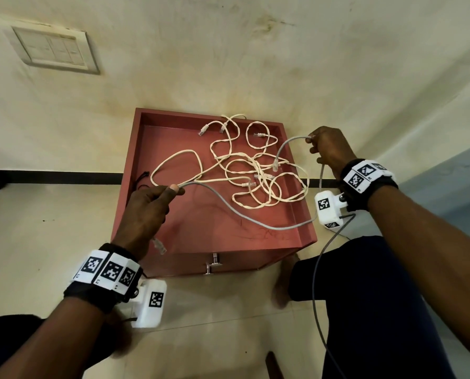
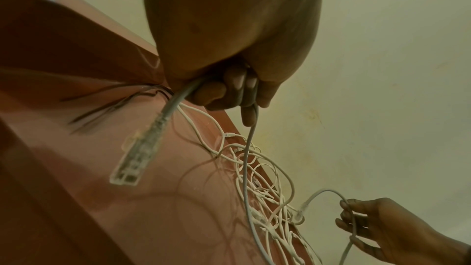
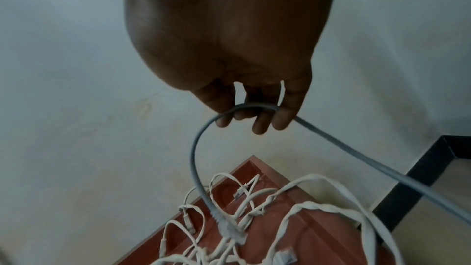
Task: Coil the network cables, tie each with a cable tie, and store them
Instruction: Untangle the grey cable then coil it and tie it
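The grey network cable point(image 1: 228, 207) runs between my two hands above the reddish table point(image 1: 206, 231): from my left hand point(image 1: 146, 206) it sags in a long curve across the near part of the tabletop and out over the right edge, then rises to my right hand point(image 1: 328, 149). My left fingers point(image 2: 216, 92) are curled round the cable close to one end, and its clear plug point(image 2: 132, 165) hangs just below that fist, short of the table's left edge. My right fingers point(image 3: 265, 122) are hooked over the cable near its other end, so a short arc loops up from them and drops back down, with the second plug point(image 1: 275, 166) dangling into the heap beneath. That heap is a tangle of cream flat network cables point(image 1: 255, 170), uncoiled and loose, spread over the far and right parts of the tabletop, with one large loop reaching out toward my left hand and several clear plugs showing among the strands. A few thin dark ties point(image 1: 142, 177) lie at the table's left rim, just beyond my left knuckles. The table has a raised rim and a small metal knob point(image 1: 213, 262) on its near face, and it stands against a pale wall carrying a switch plate point(image 1: 52, 49).
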